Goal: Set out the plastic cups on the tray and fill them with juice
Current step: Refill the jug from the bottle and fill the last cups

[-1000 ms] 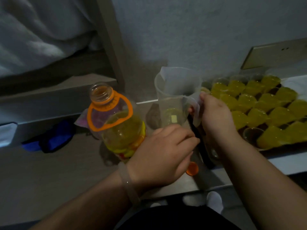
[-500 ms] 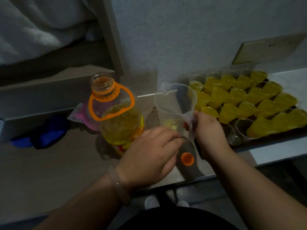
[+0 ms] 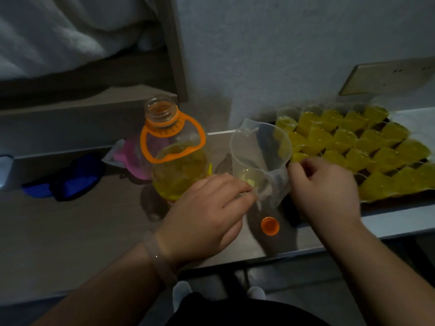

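A clear plastic measuring jug (image 3: 256, 149) stands upright on the grey tabletop (image 3: 70, 231), between a large clear juice bottle with an orange carrying handle (image 3: 179, 161) on its left and a dark tray (image 3: 390, 200) on its right. Only a shallow pool of yellow liquid lies at the jug's bottom. The left hand (image 3: 207, 215) has its fingers curled, with the tips against the jug's lower wall close to the handle; whether they actually grip it cannot be told. The right hand (image 3: 324, 189) is blurred, its fingers bent just beside the jug's handle, and contact with it cannot be made out. The bottle is uncapped and roughly half full, and its base is hidden behind the left hand. A small orange screw cap (image 3: 270, 226) lies on the tabletop in front of the jug, between the two wrists. On the tray, small clear plastic cups (image 3: 341, 140) sit packed in rows, most of them holding yellow juice. The far row is dim and its fill is hard to judge. The near left corner of the tray is covered by the right hand, and the frame cuts off its right end. A translucent bracelet (image 3: 160, 257) circles the left wrist. A blue cloth (image 3: 63, 180) and a pink packet (image 3: 134, 158) lie behind the bottle, too dark to identify further.
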`<state>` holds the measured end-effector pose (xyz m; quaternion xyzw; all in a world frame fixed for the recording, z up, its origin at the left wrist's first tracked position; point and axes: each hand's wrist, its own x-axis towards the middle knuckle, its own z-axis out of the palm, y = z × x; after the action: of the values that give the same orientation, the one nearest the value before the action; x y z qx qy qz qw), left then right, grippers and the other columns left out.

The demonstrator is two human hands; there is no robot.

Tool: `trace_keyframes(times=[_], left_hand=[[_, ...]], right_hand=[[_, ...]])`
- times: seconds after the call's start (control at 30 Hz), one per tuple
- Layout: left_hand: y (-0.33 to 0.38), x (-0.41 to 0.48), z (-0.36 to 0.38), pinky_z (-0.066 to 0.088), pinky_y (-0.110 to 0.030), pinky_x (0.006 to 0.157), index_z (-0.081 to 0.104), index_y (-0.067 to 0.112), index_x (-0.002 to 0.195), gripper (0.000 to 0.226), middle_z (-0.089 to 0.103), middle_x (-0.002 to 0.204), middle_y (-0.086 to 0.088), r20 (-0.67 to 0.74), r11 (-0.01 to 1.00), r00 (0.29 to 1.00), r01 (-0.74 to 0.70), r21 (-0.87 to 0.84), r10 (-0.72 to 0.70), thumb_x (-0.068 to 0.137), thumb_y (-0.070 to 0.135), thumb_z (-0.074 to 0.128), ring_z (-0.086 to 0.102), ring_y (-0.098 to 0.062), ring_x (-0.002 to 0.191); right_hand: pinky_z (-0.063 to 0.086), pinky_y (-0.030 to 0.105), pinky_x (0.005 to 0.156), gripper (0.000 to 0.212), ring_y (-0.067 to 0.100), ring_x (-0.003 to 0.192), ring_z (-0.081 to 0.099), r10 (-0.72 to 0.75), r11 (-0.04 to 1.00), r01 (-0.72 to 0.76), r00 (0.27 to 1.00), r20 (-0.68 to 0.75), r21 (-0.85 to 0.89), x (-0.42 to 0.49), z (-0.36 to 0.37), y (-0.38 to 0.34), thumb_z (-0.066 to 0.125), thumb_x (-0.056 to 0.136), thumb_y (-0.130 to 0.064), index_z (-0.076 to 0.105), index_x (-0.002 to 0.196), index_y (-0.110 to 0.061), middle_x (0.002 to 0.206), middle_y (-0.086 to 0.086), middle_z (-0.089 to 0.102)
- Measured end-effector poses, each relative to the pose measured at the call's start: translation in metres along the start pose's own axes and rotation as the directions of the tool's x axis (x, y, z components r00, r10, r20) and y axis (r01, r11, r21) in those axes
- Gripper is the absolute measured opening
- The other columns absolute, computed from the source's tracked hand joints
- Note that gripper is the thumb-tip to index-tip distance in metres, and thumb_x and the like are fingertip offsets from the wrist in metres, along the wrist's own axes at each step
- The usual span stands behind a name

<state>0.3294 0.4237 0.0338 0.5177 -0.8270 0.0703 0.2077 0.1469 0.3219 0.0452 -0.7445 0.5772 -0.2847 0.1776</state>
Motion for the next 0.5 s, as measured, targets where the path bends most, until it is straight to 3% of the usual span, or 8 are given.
trace_keyframes(times=[0.1,0.2,0.27,0.33,0.5], left_hand=[[-0.010,-0.009,-0.010,0.040,-0.036,0.096,0.066,0.007,0.115,0.032,0.063,0.117,-0.011,-0.020,0.998,0.998,-0.062,0.022,0.062,0.086,0.015,0.059,0.058,-0.030,0.106],[-0.018,-0.023,-0.021,0.043,-0.037,0.096,0.067,0.006,0.116,0.032,0.063,0.120,-0.013,-0.059,0.991,0.990,-0.130,0.019,0.131,0.088,0.016,0.057,0.058,-0.032,0.110],[-0.022,-0.036,-0.026,0.045,-0.038,0.095,0.068,0.006,0.114,0.028,0.063,0.121,-0.013,-0.115,0.984,0.977,-0.176,0.020,0.177,0.090,0.015,0.056,0.058,-0.031,0.110],[-0.029,-0.053,-0.030,0.045,-0.038,0.096,0.064,0.008,0.117,0.028,0.058,0.126,-0.011,-0.165,0.981,0.967,-0.191,0.027,0.192,0.091,0.015,0.056,0.056,-0.030,0.113],[-0.062,-0.090,-0.036,0.039,-0.044,0.103,0.051,0.012,0.124,0.045,0.040,0.138,-0.014,-0.218,0.997,0.975,-0.033,0.070,0.048,0.081,0.017,0.066,0.044,-0.034,0.126]], right_hand=[[0.033,0.031,0.046,0.032,0.020,0.047,0.041,-0.151,0.988,0.153,0.968,-0.198,-0.006,0.002,-0.007,-0.021,0.049,0.089,-0.024,0.049,0.059,-0.011,0.052,0.003,0.044],[0.031,0.030,0.049,0.027,0.015,0.053,0.038,-0.369,0.920,0.392,0.879,-0.301,0.018,-0.003,-0.001,-0.057,0.051,0.090,-0.018,0.054,0.064,-0.009,0.059,-0.002,0.046],[0.033,0.024,0.057,0.022,0.011,0.061,0.042,-0.490,0.837,0.540,0.810,-0.321,0.085,-0.010,0.009,-0.080,0.052,0.089,-0.015,0.057,0.070,-0.007,0.066,-0.002,0.049],[0.039,0.023,0.065,0.015,0.010,0.071,0.047,-0.538,0.778,0.602,0.786,-0.303,0.181,-0.016,0.019,-0.094,0.054,0.089,-0.015,0.061,0.081,-0.005,0.076,0.001,0.055],[0.048,0.039,0.084,0.033,0.022,0.103,0.055,-0.623,0.720,0.670,0.740,-0.255,0.182,-0.030,0.043,-0.106,0.063,0.086,-0.025,0.063,0.110,-0.002,0.111,0.014,0.059]])
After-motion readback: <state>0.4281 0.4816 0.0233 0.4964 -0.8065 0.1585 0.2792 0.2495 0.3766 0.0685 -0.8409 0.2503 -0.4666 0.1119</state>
